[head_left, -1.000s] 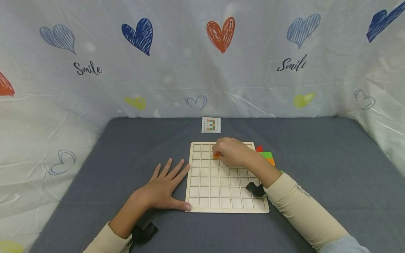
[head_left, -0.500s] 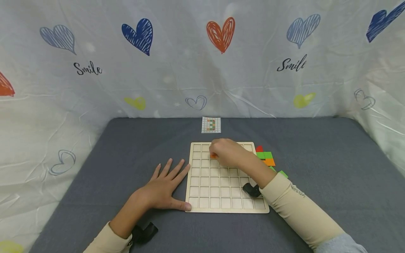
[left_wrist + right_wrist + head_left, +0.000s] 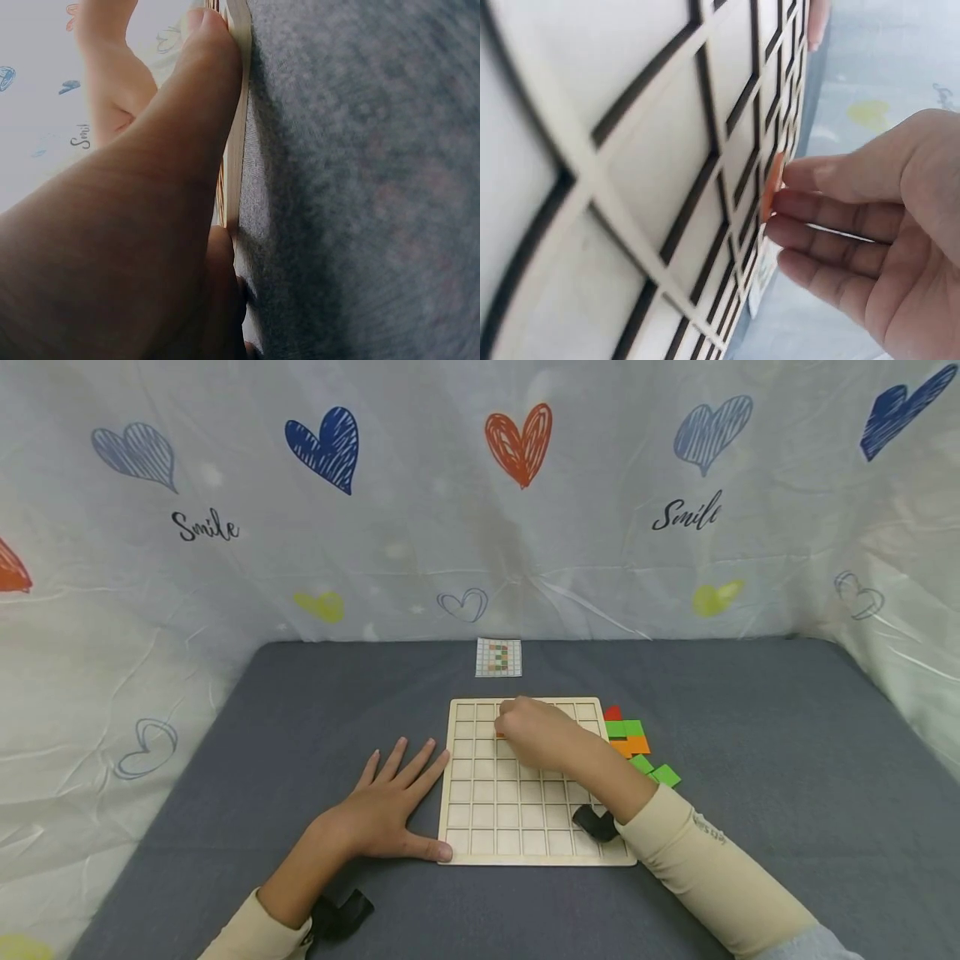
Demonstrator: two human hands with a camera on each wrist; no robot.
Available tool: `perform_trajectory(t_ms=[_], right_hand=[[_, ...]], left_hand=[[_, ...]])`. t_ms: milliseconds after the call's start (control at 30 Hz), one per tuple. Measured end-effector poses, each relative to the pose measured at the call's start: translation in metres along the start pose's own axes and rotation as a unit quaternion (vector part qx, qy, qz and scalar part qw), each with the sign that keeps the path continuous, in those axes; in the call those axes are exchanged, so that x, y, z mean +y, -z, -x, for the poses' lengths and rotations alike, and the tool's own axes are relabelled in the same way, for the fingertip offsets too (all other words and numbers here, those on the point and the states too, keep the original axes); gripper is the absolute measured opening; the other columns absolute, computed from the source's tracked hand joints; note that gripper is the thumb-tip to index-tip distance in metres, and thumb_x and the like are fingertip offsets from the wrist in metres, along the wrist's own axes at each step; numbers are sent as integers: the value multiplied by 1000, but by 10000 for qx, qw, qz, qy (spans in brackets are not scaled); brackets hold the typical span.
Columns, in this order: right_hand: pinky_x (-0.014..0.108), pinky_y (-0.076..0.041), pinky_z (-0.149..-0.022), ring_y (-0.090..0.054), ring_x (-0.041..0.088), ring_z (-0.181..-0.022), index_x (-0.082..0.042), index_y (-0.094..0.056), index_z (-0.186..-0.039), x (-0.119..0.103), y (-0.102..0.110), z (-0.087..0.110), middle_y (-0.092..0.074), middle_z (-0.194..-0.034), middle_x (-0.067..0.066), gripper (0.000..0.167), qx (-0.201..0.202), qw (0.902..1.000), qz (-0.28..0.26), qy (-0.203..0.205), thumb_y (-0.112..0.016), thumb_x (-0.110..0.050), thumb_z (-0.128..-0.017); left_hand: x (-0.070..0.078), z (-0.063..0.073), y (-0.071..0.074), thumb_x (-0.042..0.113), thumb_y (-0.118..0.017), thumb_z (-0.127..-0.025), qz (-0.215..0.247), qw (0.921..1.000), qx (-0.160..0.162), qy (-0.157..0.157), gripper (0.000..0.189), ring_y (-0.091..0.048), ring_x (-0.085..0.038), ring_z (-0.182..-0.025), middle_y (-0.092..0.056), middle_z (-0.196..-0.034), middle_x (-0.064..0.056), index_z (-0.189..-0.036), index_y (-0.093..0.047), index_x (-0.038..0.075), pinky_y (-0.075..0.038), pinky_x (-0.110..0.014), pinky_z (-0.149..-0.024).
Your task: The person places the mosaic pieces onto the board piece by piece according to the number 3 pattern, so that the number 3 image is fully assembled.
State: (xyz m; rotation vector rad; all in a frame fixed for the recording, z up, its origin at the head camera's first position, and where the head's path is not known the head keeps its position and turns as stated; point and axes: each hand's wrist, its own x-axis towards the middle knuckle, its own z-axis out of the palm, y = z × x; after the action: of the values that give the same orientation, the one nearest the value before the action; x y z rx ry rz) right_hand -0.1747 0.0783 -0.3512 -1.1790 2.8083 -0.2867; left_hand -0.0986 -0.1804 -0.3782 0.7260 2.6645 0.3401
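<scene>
A wooden grid board (image 3: 510,817) lies on the grey cloth. Over its upper left part, my right hand (image 3: 542,733) pinches a small orange tile (image 3: 774,184) between thumb and fingertips. The right wrist view shows this tile right at the grid's ribs; in the head view my fingers cover most of it. My left hand (image 3: 382,814) rests on the cloth at the board's left side, fingers spread. Its thumb lies on the lower left corner, and a fingertip is at the left edge.
Along the board's right side lie loose tiles: a red one (image 3: 613,713), several green tiles (image 3: 666,775) and orange tiles (image 3: 639,744). Behind the board is a small card (image 3: 498,657) printed with a coloured grid. A white curtain (image 3: 405,527) with hearts hangs at the back.
My right hand has shifted a little left and lower over the board with the orange tile. More loose tiles show beside the forearm. The left hand has stayed in place.
</scene>
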Motion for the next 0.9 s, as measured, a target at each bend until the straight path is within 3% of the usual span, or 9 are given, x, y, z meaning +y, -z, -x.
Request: perform_trajectory(t_ms=[200,367,600,900], right_hand=[[34,-52,-67,-59,22,-73,-3,-72,-89,-7,-2,5,-59,-78,5,18,107,9997,176,129,-62,11,-86],[35,-53,-73,-62,23,-80,-3,-72,-97,-4,-4,7,-63,-87,7,21,108,9999,108,58,-59,11,-88],[42,-47,-101,-60,28,-118,-3,-64,-131,2,-4,10,-65,-125,12,39,7,9986,-505,-184,-55,7,-95],[37,-50,-87,-58,19,-96,-6,-67,-117,5,-4,15,-63,-105,5,31,33,9973,-739,18,-57,12,-93]], left_hand=[[-1,0,-1,86,-60,-72,-25,10000,-6,27,121,6,-40,-151,-6,-168,-6,-164,-13,24,1,-68,-113],[-1,-1,-2,87,-60,-71,-63,10000,7,24,121,6,-40,-151,-6,-168,-6,-164,-13,24,0,-68,-113],[-2,-1,-3,86,-61,-72,-18,10000,19,10,121,7,-40,-150,-5,-168,-7,-164,-12,23,0,-70,-112],[-2,-1,-4,86,-60,-72,-1,10000,36,-12,121,6,-40,-151,-6,-168,-6,-163,-14,23,0,-70,-112]])
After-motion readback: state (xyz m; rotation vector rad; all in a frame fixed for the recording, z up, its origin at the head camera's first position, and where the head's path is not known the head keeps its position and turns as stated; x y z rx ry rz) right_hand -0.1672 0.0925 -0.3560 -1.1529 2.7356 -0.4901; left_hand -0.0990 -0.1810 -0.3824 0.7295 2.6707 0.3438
